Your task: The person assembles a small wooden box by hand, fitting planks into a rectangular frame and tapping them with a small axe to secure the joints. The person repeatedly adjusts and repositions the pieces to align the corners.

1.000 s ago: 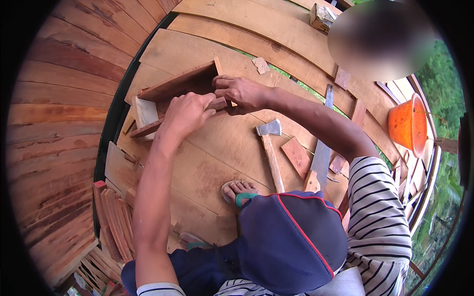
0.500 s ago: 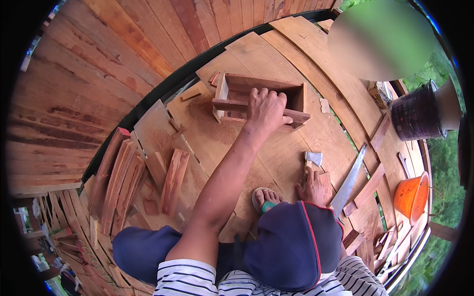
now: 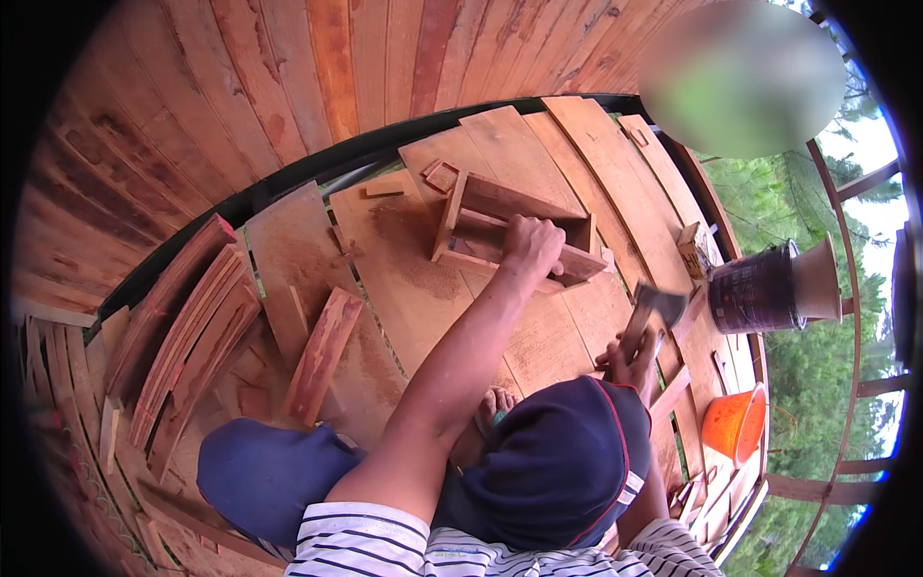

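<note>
A small open wooden box (image 3: 445,229) with an inner divider sits on the plank floor, turned slightly aslant. My left hand (image 3: 535,247) is closed over the top edge of its near board, my arm stretched out to it. To the right, my right hand (image 3: 635,363) grips the handle of a hatchet (image 3: 661,306), lifted off the planks with its metal head up. Its blade is a little blurred. My knees in dark blue cloth lie below, and one sandalled foot (image 3: 496,404) shows between them, partly covered.
Thick reddish wood blocks (image 3: 173,317) stand at the left, with a shorter block (image 3: 325,356) beside them. At the right are a dark paint bucket (image 3: 755,291), an orange pail (image 3: 735,427) and wood offcuts. Sawdust lies around the box; a plank wall (image 3: 327,58) rises beyond.
My right hand has taken hold of the hatchet and raised it off the floor. My left hand stays on the box, which looks slightly turned. The view has shifted.
</note>
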### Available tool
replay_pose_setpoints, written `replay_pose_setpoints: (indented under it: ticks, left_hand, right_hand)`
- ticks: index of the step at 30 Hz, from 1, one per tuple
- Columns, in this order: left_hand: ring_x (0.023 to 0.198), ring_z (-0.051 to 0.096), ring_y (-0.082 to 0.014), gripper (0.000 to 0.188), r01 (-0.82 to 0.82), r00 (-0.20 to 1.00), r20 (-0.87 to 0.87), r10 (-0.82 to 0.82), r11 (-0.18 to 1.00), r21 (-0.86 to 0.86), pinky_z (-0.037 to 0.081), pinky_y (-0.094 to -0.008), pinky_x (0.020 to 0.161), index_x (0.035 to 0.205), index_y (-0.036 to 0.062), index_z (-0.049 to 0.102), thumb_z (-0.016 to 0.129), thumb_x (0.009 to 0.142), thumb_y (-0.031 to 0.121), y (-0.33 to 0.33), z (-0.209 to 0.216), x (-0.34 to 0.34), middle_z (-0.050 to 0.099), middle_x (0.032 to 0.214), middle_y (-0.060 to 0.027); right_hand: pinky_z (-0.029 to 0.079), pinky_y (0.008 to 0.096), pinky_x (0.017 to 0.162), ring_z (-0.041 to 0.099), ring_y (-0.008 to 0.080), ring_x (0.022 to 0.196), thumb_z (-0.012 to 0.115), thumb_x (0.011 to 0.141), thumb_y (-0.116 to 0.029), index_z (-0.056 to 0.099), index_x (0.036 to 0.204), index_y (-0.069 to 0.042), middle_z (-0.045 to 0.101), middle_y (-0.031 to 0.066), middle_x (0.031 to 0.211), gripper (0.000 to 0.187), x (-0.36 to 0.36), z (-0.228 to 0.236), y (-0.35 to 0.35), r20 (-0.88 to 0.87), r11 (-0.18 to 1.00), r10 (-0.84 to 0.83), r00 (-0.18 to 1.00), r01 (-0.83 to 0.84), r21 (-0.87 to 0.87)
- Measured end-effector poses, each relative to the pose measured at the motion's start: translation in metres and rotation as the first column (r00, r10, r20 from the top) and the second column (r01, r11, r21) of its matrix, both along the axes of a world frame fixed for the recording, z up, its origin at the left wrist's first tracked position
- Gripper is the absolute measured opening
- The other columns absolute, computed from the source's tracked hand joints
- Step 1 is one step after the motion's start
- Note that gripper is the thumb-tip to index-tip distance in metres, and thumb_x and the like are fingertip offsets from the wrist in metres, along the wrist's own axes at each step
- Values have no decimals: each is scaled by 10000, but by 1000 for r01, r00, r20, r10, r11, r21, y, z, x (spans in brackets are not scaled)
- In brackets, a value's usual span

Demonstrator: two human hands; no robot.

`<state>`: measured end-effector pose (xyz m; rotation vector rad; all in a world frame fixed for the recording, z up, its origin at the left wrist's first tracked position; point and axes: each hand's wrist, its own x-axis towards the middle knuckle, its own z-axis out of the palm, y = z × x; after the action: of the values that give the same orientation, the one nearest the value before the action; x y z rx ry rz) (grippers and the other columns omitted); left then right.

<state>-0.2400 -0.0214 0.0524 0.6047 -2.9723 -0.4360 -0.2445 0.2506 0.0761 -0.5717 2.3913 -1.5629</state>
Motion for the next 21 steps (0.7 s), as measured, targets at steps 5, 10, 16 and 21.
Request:
replay_pose_setpoints:
  ticks: [5,10,16,21]
  left_hand:
    - [913,751,-234,418,12,1000,-24,-11,1000,27,549,-398,798,975,158,776,831,749,505,6,-5,-5,777,906,-59]
    - [972,752,-191,384,-99,950,-306,68,991,-89,566,-407,806,1099,223,738,818,786,429,4,-35,-17,774,1059,-13]
    - [1049,720,-223,431,-64,787,-595,161,981,182,573,-426,836,1283,230,614,656,907,436,7,-48,-19,739,1114,-33]
    - [1076,699,-212,353,-70,832,-531,163,979,192,563,-410,857,1209,210,645,581,952,444,9,-46,-24,722,1133,-34]
  right_hand:
    - [505,490,843,642,427,942,552,965,-80,299,1570,-14,651,270,1061,659,-31,114,-92,-323,780,599,733,-445,440]
    - [503,532,882,626,478,1063,585,974,-96,343,1551,-59,640,294,1173,626,-34,117,-151,-341,553,832,437,-605,573]
    - [527,496,778,669,423,911,592,973,-50,355,1571,-99,657,225,961,645,-22,91,-159,-430,602,798,423,-528,599]
    - [530,501,760,670,426,871,610,963,-45,361,1579,-121,654,240,962,669,-31,77,-156,-259,426,894,366,-515,744]
